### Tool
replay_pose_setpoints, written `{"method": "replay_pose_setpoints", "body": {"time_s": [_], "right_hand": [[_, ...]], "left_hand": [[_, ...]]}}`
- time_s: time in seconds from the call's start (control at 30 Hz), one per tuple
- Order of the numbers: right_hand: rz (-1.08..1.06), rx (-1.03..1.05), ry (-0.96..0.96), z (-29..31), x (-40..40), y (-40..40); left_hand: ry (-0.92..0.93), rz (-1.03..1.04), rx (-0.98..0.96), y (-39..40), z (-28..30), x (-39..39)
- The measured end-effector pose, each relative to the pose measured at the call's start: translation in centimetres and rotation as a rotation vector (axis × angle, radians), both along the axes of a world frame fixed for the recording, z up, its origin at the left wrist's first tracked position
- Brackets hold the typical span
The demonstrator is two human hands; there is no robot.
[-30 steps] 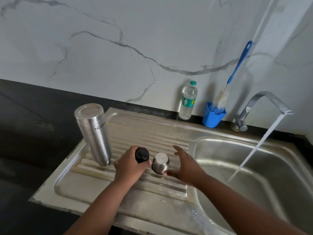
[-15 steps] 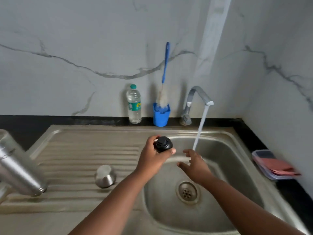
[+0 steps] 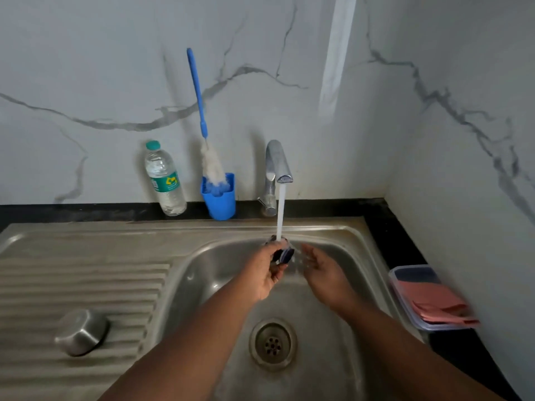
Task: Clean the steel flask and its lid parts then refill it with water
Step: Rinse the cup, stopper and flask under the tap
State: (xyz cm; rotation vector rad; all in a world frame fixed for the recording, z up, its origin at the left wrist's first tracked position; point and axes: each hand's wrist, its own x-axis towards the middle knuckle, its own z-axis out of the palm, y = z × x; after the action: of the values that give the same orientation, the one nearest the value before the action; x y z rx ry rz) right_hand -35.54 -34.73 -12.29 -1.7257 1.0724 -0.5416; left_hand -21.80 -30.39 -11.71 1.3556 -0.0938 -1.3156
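Gripping black stopper (image 3: 283,255) under tap stream, left hand (image 3: 267,272); right hand (image 3: 321,269) relaxed beside; steel cap (image 3: 82,332) on drainboard.

Left of the sink basin (image 3: 202,273), a steel cap (image 3: 82,332) sits upside down on the ribbed drainboard (image 3: 86,282).

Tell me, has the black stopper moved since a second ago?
Yes. The left hand has carried the black stopper from the drainboard, beside the steel cap, rightward under the tap.

left hand (image 3: 267,270) fingers curled (gripping) | right hand (image 3: 321,269) relaxed
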Motion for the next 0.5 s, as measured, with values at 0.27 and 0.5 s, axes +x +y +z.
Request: {"method": "replay_pose_setpoints", "body": {"time_s": [0.27, 0.5], "right_hand": [[0.296, -0.382, 0.290, 0.0, 2.0, 0.8], [0.306, -0.595, 0.658, -2.4, 1.9, 1.9]], "left_hand": [[0.348, 0.187, -0.127, -0.7, -1.0, 0.2], [0.430, 0.202, -0.137, 0.6, -1.3, 0.6]]}}
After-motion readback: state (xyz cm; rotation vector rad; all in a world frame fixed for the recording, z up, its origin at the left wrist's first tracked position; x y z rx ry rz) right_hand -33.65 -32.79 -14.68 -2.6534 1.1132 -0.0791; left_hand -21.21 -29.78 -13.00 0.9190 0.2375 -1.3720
